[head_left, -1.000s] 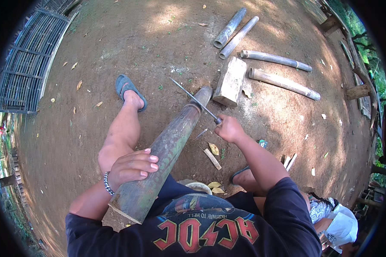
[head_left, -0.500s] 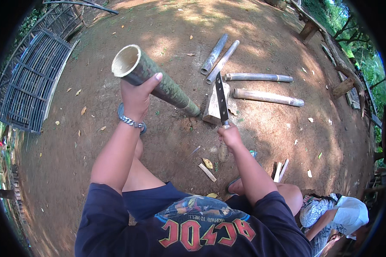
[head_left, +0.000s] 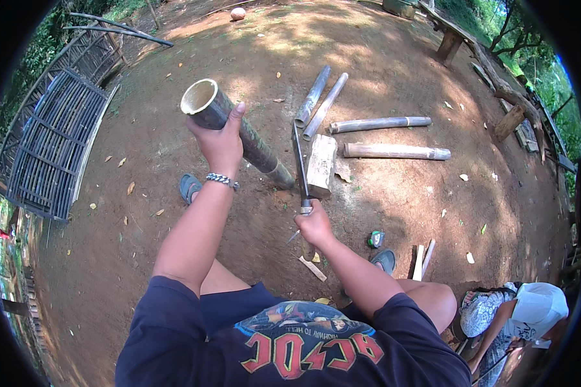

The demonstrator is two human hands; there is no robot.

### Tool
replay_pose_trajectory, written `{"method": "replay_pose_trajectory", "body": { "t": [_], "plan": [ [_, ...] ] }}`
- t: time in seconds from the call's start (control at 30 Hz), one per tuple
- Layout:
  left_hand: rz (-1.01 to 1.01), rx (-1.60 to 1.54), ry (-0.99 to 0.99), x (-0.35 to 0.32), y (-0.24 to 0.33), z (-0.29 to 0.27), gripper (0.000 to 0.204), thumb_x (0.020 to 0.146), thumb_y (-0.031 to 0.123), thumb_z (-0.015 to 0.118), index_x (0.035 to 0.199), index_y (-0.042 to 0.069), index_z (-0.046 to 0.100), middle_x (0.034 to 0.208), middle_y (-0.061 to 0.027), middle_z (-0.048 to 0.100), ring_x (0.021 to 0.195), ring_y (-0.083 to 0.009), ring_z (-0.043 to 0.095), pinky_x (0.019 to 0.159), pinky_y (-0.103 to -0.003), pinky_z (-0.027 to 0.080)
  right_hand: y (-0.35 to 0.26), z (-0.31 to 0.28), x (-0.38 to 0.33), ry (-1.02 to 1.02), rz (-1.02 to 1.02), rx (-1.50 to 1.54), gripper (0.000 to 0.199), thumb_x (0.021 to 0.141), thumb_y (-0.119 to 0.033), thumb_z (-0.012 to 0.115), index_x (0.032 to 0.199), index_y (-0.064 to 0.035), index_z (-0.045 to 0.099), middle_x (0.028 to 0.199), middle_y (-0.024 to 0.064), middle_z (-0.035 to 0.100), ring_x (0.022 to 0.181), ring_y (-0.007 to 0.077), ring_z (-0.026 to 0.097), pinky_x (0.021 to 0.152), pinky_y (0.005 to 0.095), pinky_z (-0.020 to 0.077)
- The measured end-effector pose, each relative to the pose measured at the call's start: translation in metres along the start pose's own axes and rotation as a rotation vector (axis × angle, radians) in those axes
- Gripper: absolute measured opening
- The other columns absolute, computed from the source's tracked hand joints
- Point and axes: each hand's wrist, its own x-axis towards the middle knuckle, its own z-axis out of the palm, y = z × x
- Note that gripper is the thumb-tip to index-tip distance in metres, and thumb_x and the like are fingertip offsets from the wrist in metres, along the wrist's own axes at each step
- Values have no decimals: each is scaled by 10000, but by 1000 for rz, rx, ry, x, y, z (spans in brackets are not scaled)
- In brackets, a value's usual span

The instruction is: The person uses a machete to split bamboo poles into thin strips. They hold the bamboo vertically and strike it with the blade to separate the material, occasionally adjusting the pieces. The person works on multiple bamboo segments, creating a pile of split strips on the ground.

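My left hand (head_left: pixel 223 143) grips a thick green bamboo tube (head_left: pixel 259 149) near its hollow open top end. The tube is tilted, its lower end resting on the dirt beside a pale wooden block (head_left: pixel 321 164). A metal bracelet is on that wrist. My right hand (head_left: pixel 314 226) is shut on the handle of a long knife (head_left: pixel 299 164), blade pointing up and away, just right of the tube's lower end. I sit on the ground, a blue sandal (head_left: pixel 188 187) on my left foot.
Several cut bamboo lengths (head_left: pixel 394 151) lie beyond the block. A bamboo slat rack (head_left: pixel 55 148) lies at left. Split strips (head_left: pixel 423 258), a small green object (head_left: pixel 376 239) and wood chips lie near my right knee. Another person (head_left: pixel 519 313) crouches at lower right. A wooden bench (head_left: pixel 452 29) stands far right.
The bamboo tube was lying low across my lap a second ago; my left hand has lifted its open end up. The knife has swung from lying across the tube to pointing upward.
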Motion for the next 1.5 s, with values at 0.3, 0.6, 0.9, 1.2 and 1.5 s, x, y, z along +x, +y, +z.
{"method": "replay_pose_trajectory", "body": {
  "t": [0.3,0.6,0.9,1.2,1.5],
  "plan": [
    [-103,-255,274,-46,11,-48,873,836,110,860,1473,26,269,1391,-155,498,1245,-245,537,1106,-405,441,-17,70,17,-159,-97,-138,491,852,-211,693,1275,-44,508,1063,275,688,1042,468,659,915,530,517],
    [-95,-157,269,-52,2,-73,811,890,187,807,1452,58,237,1212,-140,529,923,-183,627,378,-212,504,79,69,63,-143,51,-239,431,805,-273,701,1156,-37,618,998,258,705,993,439,679,885,480,532],
    [-136,-187,165,-59,15,-63,842,910,175,782,1501,38,199,1275,-156,514,1068,-203,590,570,-222,567,29,67,25,-102,-12,-49,399,799,-265,726,1105,-42,603,979,230,694,952,426,672,849,484,521],
    [104,-199,-109,-36,-2,-80,587,916,28,726,1399,-38,399,1306,-160,568,1173,-240,582,1054,-392,465,95,50,-14,-46,148,-51,434,797,-259,727,1120,3,604,1045,269,692,1012,433,670,896,486,522],
    [158,-265,-196,-41,12,-56,705,865,17,795,1422,-15,364,1347,-157,531,1202,-239,566,1057,-395,469,124,30,-10,-31,292,39,388,781,-262,732,1059,-11,631,907,213,707,884,345,701,812,445,541]
  ]
}}
